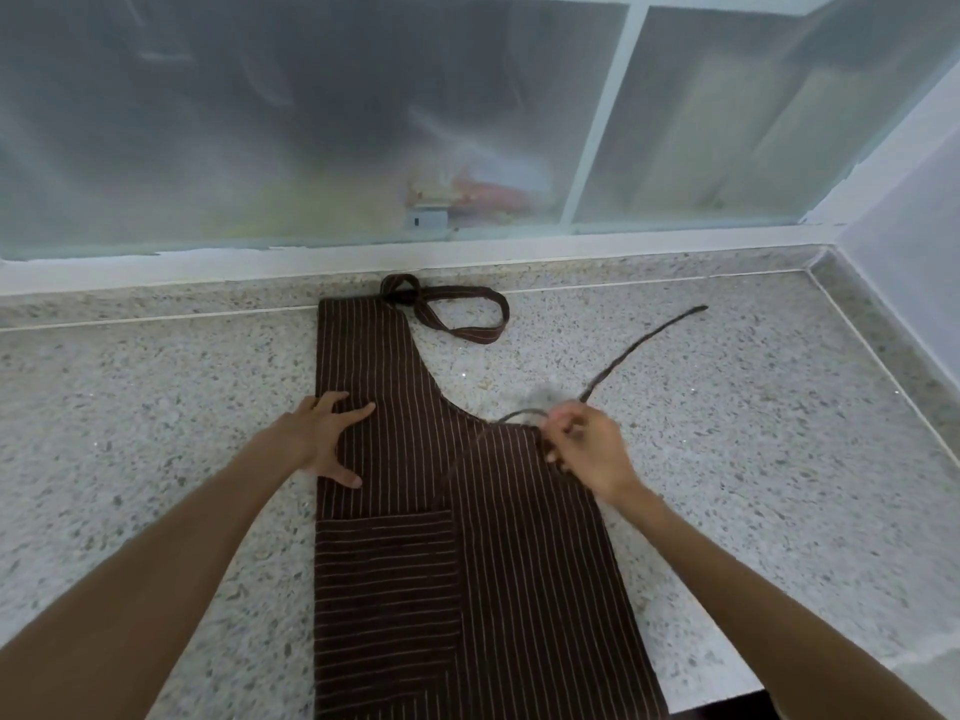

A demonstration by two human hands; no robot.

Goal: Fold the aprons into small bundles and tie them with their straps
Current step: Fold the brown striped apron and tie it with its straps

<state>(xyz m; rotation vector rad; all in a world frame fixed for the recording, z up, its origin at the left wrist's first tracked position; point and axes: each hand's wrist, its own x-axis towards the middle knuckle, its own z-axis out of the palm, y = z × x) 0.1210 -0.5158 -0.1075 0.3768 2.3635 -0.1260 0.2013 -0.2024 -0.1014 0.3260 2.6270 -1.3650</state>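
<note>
A dark brown apron (415,537) with thin pale stripes lies folded lengthwise on the speckled stone counter (156,433). Its neck loop (457,314) rests on the counter at the far end, by the window ledge. My left hand (324,441) presses flat on the apron's left edge with fingers spread. At the apron's right corner, my right hand (587,452) pinches a waist strap (639,350). The strap runs off to the far right and looks lifted and blurred. A pocket panel (384,574) with crosswise stripes shows on the near left part.
A frosted window (311,122) with a white frame runs along the back of the counter. A wall (914,241) closes the right side, with a raised stone border along it. The counter's near edge shows at the bottom right.
</note>
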